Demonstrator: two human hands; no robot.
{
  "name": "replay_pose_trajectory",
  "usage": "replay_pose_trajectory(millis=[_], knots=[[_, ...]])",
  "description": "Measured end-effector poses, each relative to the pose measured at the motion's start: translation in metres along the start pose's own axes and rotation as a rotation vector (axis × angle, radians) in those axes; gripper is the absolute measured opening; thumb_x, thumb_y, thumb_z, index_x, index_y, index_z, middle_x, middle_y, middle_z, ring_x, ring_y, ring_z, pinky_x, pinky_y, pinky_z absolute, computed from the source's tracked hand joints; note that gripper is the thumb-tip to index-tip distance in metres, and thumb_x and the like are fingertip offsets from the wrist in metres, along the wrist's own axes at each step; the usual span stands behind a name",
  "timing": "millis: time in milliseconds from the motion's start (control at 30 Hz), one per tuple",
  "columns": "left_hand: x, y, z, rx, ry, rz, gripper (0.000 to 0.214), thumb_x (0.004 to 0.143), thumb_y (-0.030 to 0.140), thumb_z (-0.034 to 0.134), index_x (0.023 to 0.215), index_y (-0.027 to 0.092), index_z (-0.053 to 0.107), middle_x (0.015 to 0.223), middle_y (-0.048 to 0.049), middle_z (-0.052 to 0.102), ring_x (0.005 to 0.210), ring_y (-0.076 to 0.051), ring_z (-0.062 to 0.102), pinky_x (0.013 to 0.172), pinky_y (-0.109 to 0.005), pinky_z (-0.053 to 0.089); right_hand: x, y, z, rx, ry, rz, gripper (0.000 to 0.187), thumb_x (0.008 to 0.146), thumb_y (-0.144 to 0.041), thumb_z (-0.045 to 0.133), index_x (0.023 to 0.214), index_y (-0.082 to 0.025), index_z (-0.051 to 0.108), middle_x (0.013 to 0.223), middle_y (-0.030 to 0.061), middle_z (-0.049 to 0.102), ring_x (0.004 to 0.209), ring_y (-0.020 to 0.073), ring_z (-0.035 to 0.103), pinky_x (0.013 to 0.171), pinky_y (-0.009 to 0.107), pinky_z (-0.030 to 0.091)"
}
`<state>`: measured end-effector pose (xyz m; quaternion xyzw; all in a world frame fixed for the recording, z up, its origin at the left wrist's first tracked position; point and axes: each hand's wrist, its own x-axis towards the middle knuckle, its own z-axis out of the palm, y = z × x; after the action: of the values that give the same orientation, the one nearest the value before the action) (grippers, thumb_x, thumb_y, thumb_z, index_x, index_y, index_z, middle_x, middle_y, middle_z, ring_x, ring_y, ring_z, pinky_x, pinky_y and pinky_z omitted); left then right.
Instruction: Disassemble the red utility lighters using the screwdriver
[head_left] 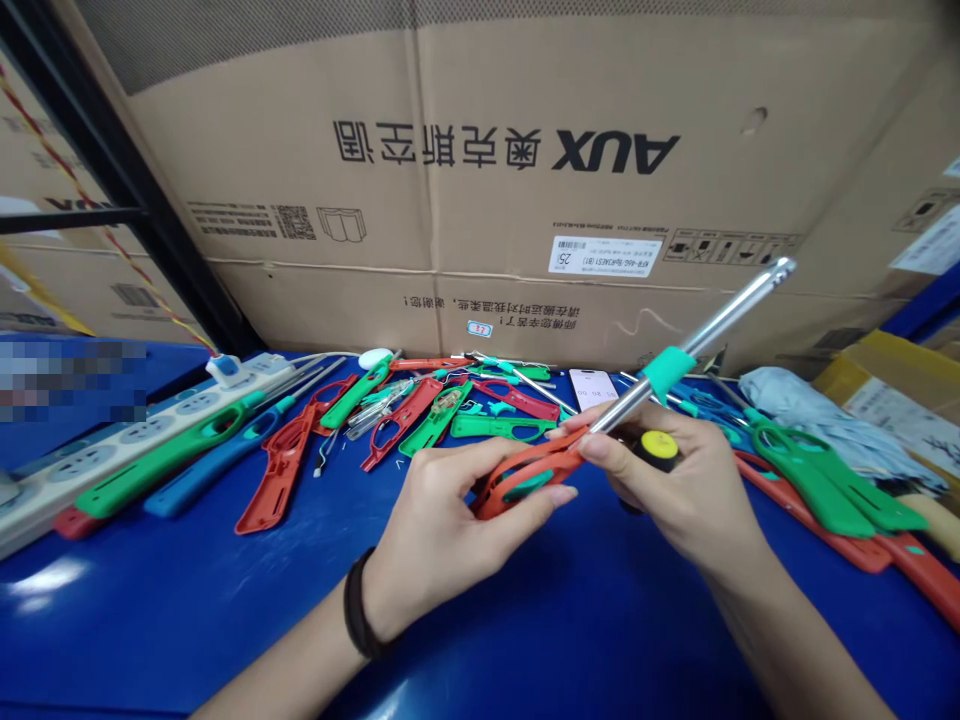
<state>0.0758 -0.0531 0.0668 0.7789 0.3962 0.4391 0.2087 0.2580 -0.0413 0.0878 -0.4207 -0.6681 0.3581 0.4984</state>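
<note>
Both my hands grip a long-nosed lighter with an orange-red handle (551, 460) in front of me. Its metal tube (724, 315) points up to the right, with a green collar (667, 372) round it. My left hand (457, 510) is closed round the handle, thumb and fingers on its two sides. My right hand (675, 480) pinches the lighter where tube meets handle. A black, yellow-ended tool handle (658, 447) sticks out by the right palm; its other end is hidden. Behind the hands lie loose lighter halves, such as a red half-shell (277, 480) and a green one (439, 420).
A white power strip (142, 430) runs along the left, with green (165, 460) and blue (210, 465) lighters beside it. A phone (591, 388) lies at the back against a large cardboard box (480, 220). Green lighters (825, 470) and a bluish plastic bag (832, 415) lie right.
</note>
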Motion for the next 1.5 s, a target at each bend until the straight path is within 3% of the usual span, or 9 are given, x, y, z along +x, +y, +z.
replay_pose_trajectory(millis=[133, 300, 533, 733, 1033, 1167, 1267, 1333, 1500], knots=[[-0.002, 0.0, 0.001, 0.083, 0.05, 0.073, 0.018, 0.082, 0.033, 0.064, 0.086, 0.016, 0.066, 0.062, 0.0034, 0.061, 0.049, -0.006, 0.046, 0.05, -0.017, 0.037, -0.001, -0.001, 0.003, 0.0, -0.003, 0.012, 0.014, 0.075, -0.036, 0.068, 0.079, -0.022, 0.071, 0.052, -0.0004, 0.055, 0.049, 0.0138, 0.053, 0.034, 0.022, 0.027], [-0.005, 0.0, 0.002, 0.132, 0.048, 0.121, 0.018, 0.083, 0.031, 0.061, 0.082, 0.014, 0.063, 0.054, 0.0043, 0.053, 0.042, -0.006, 0.039, 0.044, -0.018, 0.032, 0.0, 0.001, 0.003, 0.005, -0.031, 0.021, 0.018, 0.075, -0.039, 0.068, 0.079, -0.021, 0.071, 0.054, 0.0007, 0.058, 0.051, 0.0152, 0.056, 0.036, 0.023, 0.033], [-0.005, 0.0, 0.001, 0.095, 0.057, 0.124, 0.016, 0.082, 0.03, 0.063, 0.08, 0.014, 0.063, 0.055, 0.0043, 0.053, 0.043, -0.005, 0.04, 0.045, -0.018, 0.033, -0.001, 0.0, 0.003, 0.06, -0.015, 0.05, 0.018, 0.072, -0.04, 0.071, 0.079, -0.023, 0.072, 0.043, -0.0049, 0.042, 0.035, 0.0074, 0.032, 0.032, 0.022, 0.021], [0.0, 0.001, -0.002, -0.087, -0.095, -0.073, 0.038, 0.076, 0.035, 0.068, 0.108, 0.019, 0.058, 0.079, -0.0002, 0.066, 0.06, -0.01, 0.057, 0.058, -0.02, 0.047, 0.0, 0.0, 0.002, 0.076, 0.069, 0.025, 0.021, 0.075, -0.041, 0.067, 0.079, -0.021, 0.07, 0.045, -0.0055, 0.041, 0.036, 0.0071, 0.029, 0.034, 0.022, 0.02], [0.008, 0.008, -0.016, -0.844, -0.511, -0.451, 0.038, 0.074, 0.038, 0.069, 0.101, 0.014, 0.06, 0.075, -0.0048, 0.066, 0.046, -0.01, 0.06, 0.045, -0.018, 0.049, 0.005, 0.006, -0.001, 0.254, 0.055, 0.041, 0.024, 0.076, -0.04, 0.066, 0.089, -0.019, 0.069, 0.047, -0.0068, 0.037, 0.036, 0.0052, 0.026, 0.03, 0.019, 0.018], [0.008, 0.004, -0.017, -0.966, -0.54, -0.454, 0.049, 0.073, 0.05, 0.068, 0.106, 0.014, 0.062, 0.075, -0.0062, 0.068, 0.043, -0.01, 0.06, 0.041, -0.017, 0.047, 0.004, 0.004, -0.002, 0.31, 0.062, 0.06, 0.019, 0.077, -0.036, 0.067, 0.089, -0.022, 0.069, 0.047, -0.0065, 0.038, 0.039, 0.0059, 0.026, 0.031, 0.018, 0.018], [0.008, 0.002, -0.016, -1.022, -0.545, -0.491, 0.05, 0.081, 0.056, 0.055, 0.106, 0.014, 0.062, 0.075, -0.008, 0.069, 0.039, -0.01, 0.057, 0.037, -0.017, 0.045, 0.004, 0.002, -0.002, 0.311, 0.057, 0.07, 0.02, 0.078, -0.036, 0.065, 0.091, -0.022, 0.069, 0.051, -0.0042, 0.045, 0.042, 0.0067, 0.026, 0.031, 0.018, 0.019], [0.009, 0.001, -0.016, -1.037, -0.546, -0.544, 0.046, 0.087, 0.053, 0.048, 0.101, 0.012, 0.064, 0.072, -0.008, 0.069, 0.036, -0.008, 0.055, 0.034, -0.015, 0.043, 0.003, 0.001, -0.001, 0.307, 0.05, 0.071, 0.02, 0.079, -0.035, 0.064, 0.093, -0.022, 0.068, 0.056, -0.002, 0.052, 0.043, 0.0068, 0.026, 0.031, 0.018, 0.019], [0.01, -0.001, -0.013, -1.096, -0.507, -0.573, 0.031, 0.083, 0.042, 0.06, 0.082, 0.011, 0.062, 0.068, -0.0053, 0.068, 0.037, -0.006, 0.054, 0.035, -0.012, 0.042, 0.001, 0.0, 0.0, 0.364, 0.025, 0.056, 0.02, 0.079, -0.032, 0.064, 0.097, -0.023, 0.068, 0.069, 0.0017, 0.06, 0.045, 0.0065, 0.027, 0.031, 0.018, 0.017]])
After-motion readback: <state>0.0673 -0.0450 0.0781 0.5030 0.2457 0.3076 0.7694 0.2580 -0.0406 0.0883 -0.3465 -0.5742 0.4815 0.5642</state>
